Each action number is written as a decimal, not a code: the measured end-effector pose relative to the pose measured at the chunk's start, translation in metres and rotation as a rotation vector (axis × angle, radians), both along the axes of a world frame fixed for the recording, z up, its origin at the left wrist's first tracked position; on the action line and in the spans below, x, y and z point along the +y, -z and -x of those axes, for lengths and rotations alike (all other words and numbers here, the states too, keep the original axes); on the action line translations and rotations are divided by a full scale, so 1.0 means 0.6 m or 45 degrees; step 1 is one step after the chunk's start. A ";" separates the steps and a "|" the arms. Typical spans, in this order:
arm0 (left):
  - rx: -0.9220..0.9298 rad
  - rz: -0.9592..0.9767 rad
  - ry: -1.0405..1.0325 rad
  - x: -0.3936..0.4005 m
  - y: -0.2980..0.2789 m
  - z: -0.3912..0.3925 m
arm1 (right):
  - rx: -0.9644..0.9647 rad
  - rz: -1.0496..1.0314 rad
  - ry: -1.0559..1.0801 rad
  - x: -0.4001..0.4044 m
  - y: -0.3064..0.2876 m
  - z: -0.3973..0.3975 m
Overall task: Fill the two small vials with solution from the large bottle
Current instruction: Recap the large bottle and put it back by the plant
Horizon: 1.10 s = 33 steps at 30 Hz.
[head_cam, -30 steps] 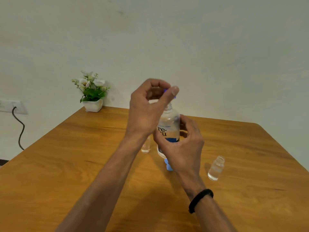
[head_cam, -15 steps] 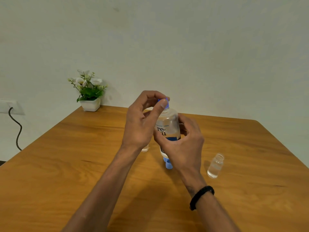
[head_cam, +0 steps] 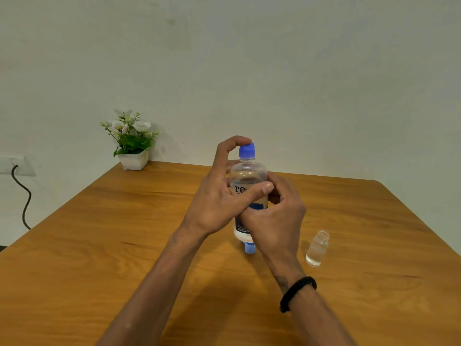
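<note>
The large clear bottle (head_cam: pixel 247 174) stands upright at the table's middle, with a blue cap (head_cam: pixel 246 151) on its neck. My right hand (head_cam: pixel 275 222) is wrapped around its lower body from the right. My left hand (head_cam: pixel 217 196) is on its left side, fingers curled behind and over the cap and thumb lying across the label. One small vial (head_cam: pixel 317 248) stands uncapped to the right, with clear liquid in it. A small blue cap (head_cam: pixel 249 248) lies on the table just below the bottle. My left hand hides the second vial.
The wooden table (head_cam: pixel 99 245) ends at the white wall. A potted plant with white flowers (head_cam: pixel 132 143) sits at the back left corner. A wall socket with a black cable (head_cam: pixel 23 196) is at the far left. A black band circles my right wrist.
The blue cap held above the bottle now sits on its neck. My left thumb has dropped from the cap to the label. The bottle and both hands have come down.
</note>
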<state>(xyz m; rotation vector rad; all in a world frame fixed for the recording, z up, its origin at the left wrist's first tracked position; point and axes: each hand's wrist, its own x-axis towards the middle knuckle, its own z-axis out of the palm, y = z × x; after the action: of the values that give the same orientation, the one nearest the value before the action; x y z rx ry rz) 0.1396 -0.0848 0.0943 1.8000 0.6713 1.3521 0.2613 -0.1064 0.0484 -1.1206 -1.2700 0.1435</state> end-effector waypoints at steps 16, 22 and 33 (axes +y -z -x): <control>0.163 -0.084 -0.056 -0.054 -0.035 0.097 | -0.027 -0.018 -0.208 -0.038 -0.036 0.064; 0.325 -0.094 -0.189 -0.068 -0.037 0.197 | 0.057 0.107 -0.364 -0.050 -0.024 0.153; -0.003 0.207 -0.563 -0.008 0.073 0.301 | 0.246 0.270 -0.391 0.044 0.013 0.308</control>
<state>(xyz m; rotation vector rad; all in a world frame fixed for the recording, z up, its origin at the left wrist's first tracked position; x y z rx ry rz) -0.0410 -0.0894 0.0503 1.5747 1.1936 1.5288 0.0764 -0.0801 0.0405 -1.0554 -1.2656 0.6144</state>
